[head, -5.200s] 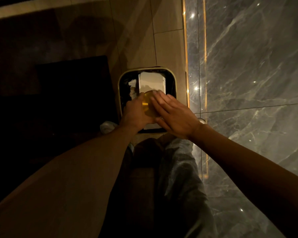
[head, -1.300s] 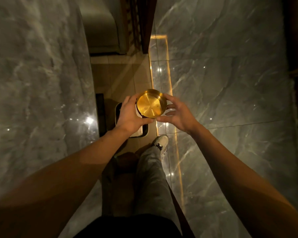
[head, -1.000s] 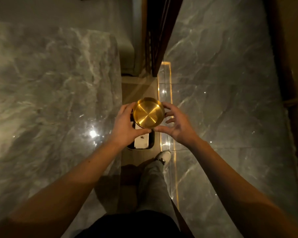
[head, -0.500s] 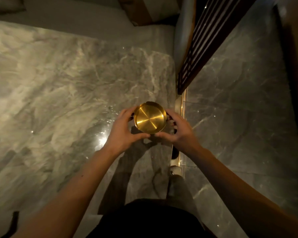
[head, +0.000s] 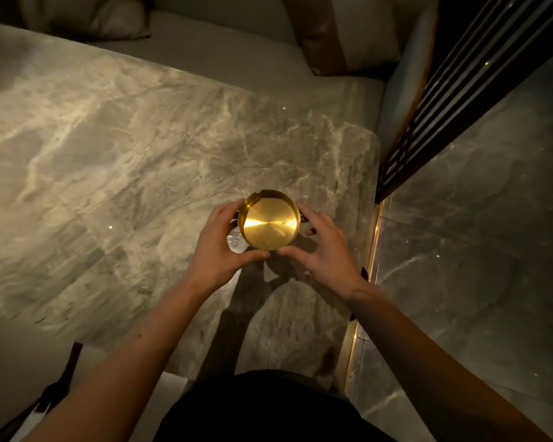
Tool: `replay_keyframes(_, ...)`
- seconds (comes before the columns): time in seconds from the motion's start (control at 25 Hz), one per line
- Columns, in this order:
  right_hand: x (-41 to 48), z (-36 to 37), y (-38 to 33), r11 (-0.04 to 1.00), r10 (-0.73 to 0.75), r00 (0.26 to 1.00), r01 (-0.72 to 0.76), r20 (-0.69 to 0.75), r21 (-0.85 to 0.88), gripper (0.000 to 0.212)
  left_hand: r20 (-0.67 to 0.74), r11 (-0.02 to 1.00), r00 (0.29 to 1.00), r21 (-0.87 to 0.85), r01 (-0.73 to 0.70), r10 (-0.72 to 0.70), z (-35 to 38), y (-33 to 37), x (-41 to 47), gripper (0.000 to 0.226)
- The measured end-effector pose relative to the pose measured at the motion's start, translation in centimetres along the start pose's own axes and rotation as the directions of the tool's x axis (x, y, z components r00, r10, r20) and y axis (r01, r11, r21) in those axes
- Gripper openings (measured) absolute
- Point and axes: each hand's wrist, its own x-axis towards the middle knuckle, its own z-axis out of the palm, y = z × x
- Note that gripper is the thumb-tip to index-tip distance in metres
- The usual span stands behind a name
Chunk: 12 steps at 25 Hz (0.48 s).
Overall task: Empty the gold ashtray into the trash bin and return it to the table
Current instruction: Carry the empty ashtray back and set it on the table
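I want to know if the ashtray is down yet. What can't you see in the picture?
Head view only:
- Underside of the gold ashtray: hidden by its own bowl, so contact with the marble table is unclear.
- Fingertips of the left hand and right hand: partly behind the ashtray.
- Trash bin: out of frame.

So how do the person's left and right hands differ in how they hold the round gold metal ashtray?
The left hand lies close against the round gold metal ashtray, fingers curled round its side; the right hand is more spread, with gaps between its fingers. The left thumb sits further under the near rim than the right thumb. Both grip it over the grey marble table.
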Motion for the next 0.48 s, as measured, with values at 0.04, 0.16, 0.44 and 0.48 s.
replay_keyframes(0.04,0.4,0.6,-0.5,1.0,-0.008,1.0,0.008,-0.001,-0.004,0.081,-0.002,1.0,1.0,0.001,0.009,-0.009,-0.8,-0.3,0.2,0.093)
replay_keyframes(0.16,2.7,3.5,-2.3,1.0,0.001,0.999,-0.001,0.033,0.015,0.081,-0.011,0.999,0.999,0.009,0.04,-0.04,-4.0,-2.3,0.9,0.095)
replay_keyframes(0.44,8.7,14.6,-8.2,0.999,0.037,0.999,-0.036,-0.024,0.015,0.081,0.068,1.0,0.997,-0.003,0.029,-0.029,-14.8,-10.3,4.5,0.096)
replay_keyframes(0.48,9.6,16.7,-9.2,0.999,0.033,0.999,-0.033,-0.039,-0.006,0.082,0.091,1.0,0.995,-0.01,0.027,-0.026,-16.9,-11.5,5.0,0.097)
